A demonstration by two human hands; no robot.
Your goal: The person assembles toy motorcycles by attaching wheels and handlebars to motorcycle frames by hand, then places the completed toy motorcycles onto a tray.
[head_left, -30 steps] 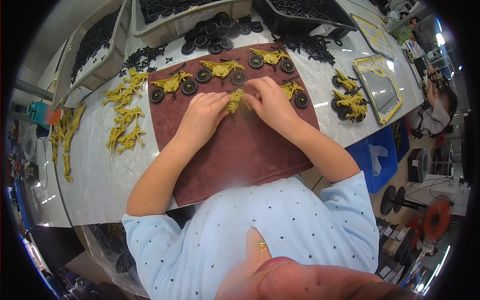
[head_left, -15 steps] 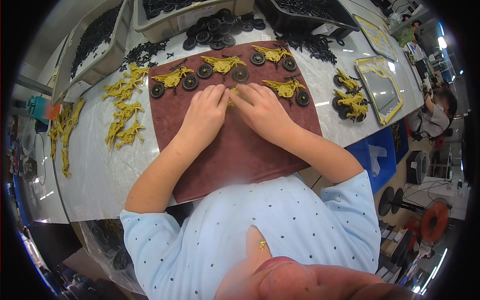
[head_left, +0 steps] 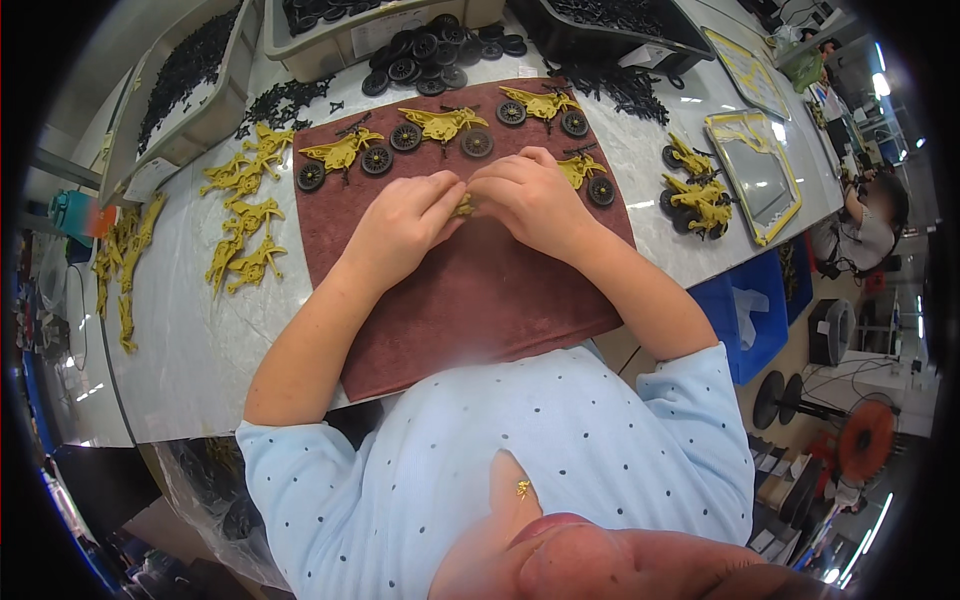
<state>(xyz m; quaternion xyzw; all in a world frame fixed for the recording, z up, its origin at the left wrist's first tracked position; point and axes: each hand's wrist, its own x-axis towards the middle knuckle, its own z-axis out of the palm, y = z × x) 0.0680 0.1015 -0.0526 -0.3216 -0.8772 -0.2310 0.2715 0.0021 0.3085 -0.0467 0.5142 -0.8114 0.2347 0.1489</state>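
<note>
Over the middle of the maroon cloth [head_left: 470, 310], my left hand [head_left: 405, 220] and my right hand [head_left: 535, 205] meet with bent fingers. Both are closed on a yellow plastic piece [head_left: 464, 207], and only a small bit of it shows between the fingertips. Beyond my hands lie toy motorcycles with yellow bodies and black wheels: one at the left [head_left: 340, 152], one in the middle [head_left: 440, 124] and one at the far right [head_left: 540, 104]. My right hand partly covers another toy motorcycle [head_left: 580, 171].
Yellow motorcycle bodies [head_left: 255, 222] lie left of the cloth. Loose black wheels [head_left: 425, 48] are heaped before a grey bin [head_left: 330, 57]; another grey bin [head_left: 190, 125] and a black bin [head_left: 690, 45] hold small black parts. Stacked motorcycles [head_left: 697, 200] and yellow-edged frames [head_left: 755, 180] sit right.
My right hand has turned and its fingers have curled in, now covering part of the nearer right motorcycle. My left hand stays almost in place, and the hands remain together at the yellow piece.
</note>
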